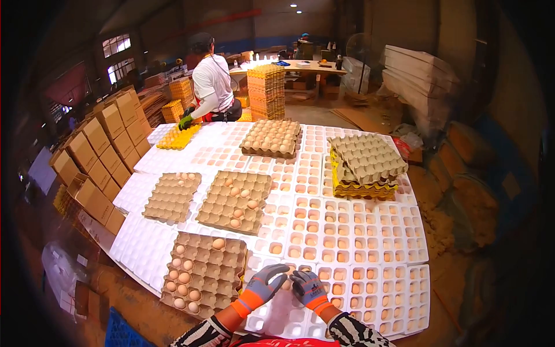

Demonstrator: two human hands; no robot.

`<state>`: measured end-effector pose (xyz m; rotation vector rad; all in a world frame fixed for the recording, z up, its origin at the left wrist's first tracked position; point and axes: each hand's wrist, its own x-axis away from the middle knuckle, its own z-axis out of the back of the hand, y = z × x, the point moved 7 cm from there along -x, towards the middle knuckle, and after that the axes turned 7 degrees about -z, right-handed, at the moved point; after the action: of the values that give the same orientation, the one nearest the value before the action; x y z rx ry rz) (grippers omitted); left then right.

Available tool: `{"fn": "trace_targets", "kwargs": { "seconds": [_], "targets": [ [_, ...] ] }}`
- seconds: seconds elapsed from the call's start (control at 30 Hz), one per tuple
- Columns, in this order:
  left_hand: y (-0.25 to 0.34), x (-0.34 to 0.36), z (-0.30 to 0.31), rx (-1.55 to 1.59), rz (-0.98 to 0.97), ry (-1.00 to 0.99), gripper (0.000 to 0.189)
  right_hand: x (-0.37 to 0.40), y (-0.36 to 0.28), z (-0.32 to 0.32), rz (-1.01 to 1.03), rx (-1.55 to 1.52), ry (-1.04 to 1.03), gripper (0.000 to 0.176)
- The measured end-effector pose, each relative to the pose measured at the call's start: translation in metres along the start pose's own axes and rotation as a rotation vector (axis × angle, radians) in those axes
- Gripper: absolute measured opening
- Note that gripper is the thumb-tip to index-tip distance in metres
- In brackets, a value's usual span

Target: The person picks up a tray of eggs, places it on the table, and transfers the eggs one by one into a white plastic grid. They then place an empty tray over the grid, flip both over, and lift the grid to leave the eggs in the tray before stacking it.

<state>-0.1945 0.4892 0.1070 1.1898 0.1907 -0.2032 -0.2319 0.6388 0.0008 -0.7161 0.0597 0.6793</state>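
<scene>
Neatly, white egg trays [347, 231] (cardboard trays [234, 199] atop) tile the dim warehouse.

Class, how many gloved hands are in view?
3: left hand and right hand over the near white tray; a co-worker's green-gloved hand at the far yellow tray. Their other hand may be hidden.

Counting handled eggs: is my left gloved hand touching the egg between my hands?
Touching. Head view: the left hand curls its fingers onto the egg with no gap showing.
</scene>
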Motion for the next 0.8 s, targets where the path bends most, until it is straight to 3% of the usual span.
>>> {"fn": "trace_targets", "kwargs": {
  "seconds": [0.43,0.8],
  "targets": [
    [0.035,0.043,0.025,0.061,0.073,0.016,0.028,0.002,-0.01,0.006,0.026,0.077,0.072,0.033],
    [0.045,0.056,0.014,-0.102,-0.031,-0.04,0.032,0.004,-0.012,0.008,0.044,0.097,0.086,0.034]
  ]
}}
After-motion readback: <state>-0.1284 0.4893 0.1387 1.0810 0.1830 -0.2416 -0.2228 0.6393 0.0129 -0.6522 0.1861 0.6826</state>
